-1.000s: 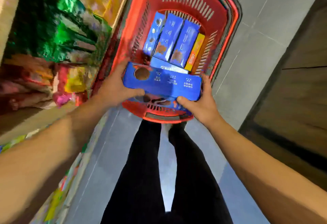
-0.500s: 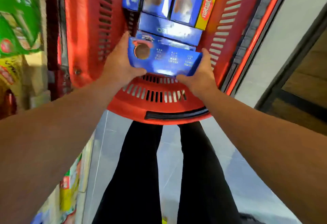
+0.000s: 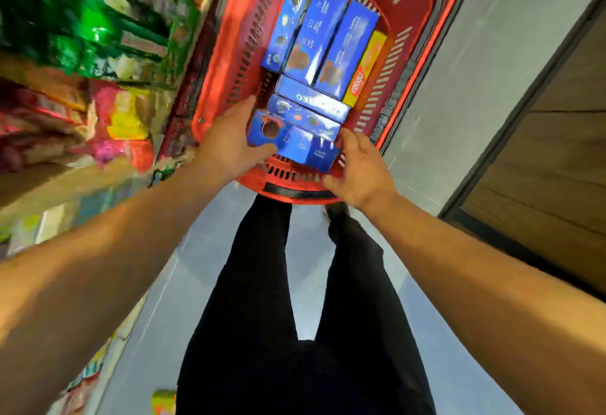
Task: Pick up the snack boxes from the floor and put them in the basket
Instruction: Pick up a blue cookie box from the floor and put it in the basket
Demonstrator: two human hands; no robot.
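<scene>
A red plastic basket (image 3: 416, 40) stands on the floor in front of my legs, with several blue snack boxes and one yellow box (image 3: 364, 70) packed inside. The nearest blue box (image 3: 295, 144) lies crosswise at the basket's near end. My left hand (image 3: 226, 142) still grips that box's left end, thumb under its front edge. My right hand (image 3: 357, 168) has come off the box's right end and hovers just beside it with its fingers spread.
Shelves of bright green, pink and yellow snack bags (image 3: 82, 54) run along the left, close to the basket. Grey floor tiles (image 3: 492, 70) lie to the right, bounded by a dark wooden panel (image 3: 557, 159). My black trouser legs (image 3: 262, 283) stand right behind the basket.
Both hands lowered the blue box into the near end of the basket. The right hand then let go and drew back; the left hand stays on the box.
</scene>
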